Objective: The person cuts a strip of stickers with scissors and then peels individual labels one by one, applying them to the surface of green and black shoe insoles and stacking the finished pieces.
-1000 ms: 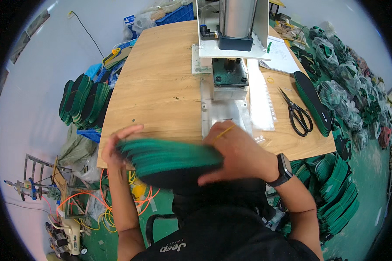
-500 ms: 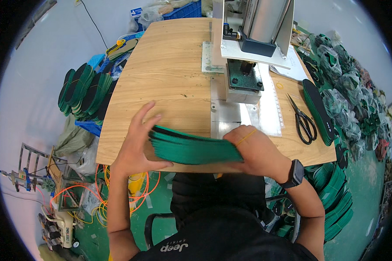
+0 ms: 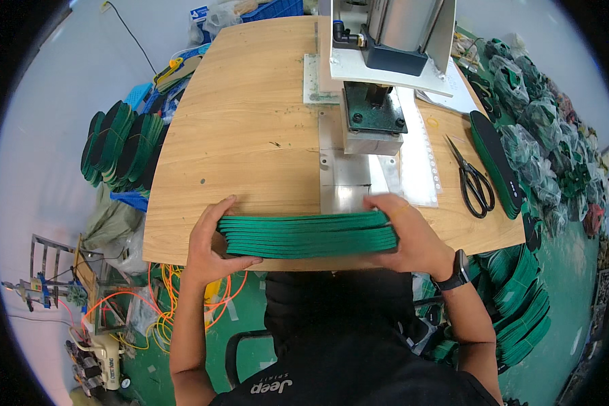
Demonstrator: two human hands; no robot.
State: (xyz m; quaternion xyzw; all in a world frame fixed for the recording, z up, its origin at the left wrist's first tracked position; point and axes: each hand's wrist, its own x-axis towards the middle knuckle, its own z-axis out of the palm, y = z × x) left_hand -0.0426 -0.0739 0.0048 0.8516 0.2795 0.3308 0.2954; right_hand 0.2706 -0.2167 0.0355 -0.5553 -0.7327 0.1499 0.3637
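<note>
Head view: green insole stack (image 3: 308, 235) held at near edge of counter (image 3: 243, 122), in front of press (image 3: 394, 59). Left hand (image 3: 206, 245) cupped round left end, right hand (image 3: 414, 233) pinching right end; two-ended grip probably keeps layers flush. Scissors (image 3: 476, 179) lie rightward, seemingly within reach.

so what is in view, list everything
Wooden table: one, light brown, centre
Held insole stack: one, green, at table's near edge
Pneumatic press: one, silver and white, far centre
Scissors: one pair, black, table's right
Tabletop insole stack: one, black and green, right edge
Left insole stacks: several, black and green, left of table
Plastic bags: many, clear with green contents, floor right
Floor insole stacks: several, green, lower right
Hoses: several, orange and yellow, floor left
Air compressor: one, cream, lower left
Watch: one, black, right wrist
Left hand, right hand: one each, bare, holding held stack
</note>
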